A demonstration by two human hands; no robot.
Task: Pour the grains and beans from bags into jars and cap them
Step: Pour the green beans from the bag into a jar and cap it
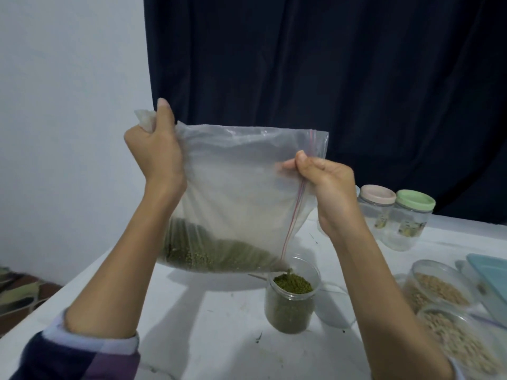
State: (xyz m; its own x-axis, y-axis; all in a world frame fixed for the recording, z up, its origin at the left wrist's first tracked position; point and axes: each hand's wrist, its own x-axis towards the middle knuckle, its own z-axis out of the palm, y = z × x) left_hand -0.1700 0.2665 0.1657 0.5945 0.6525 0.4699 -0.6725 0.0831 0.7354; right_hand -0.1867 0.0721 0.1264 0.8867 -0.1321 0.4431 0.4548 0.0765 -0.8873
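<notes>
Bag (233,187) of green beans (208,253) hangs between both hands, tilted so its low corner sits over the open jar (292,297) under the right hand and the beans slide down. Left hand (156,152) grips the raised upper corner in a fist, keeping the slope. Right hand (326,182) pinches the zip edge, probably to narrow the mouth; the opening is blurred.

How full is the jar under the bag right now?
Nearly full: green beans heap just below the rim of the open jar.
</notes>
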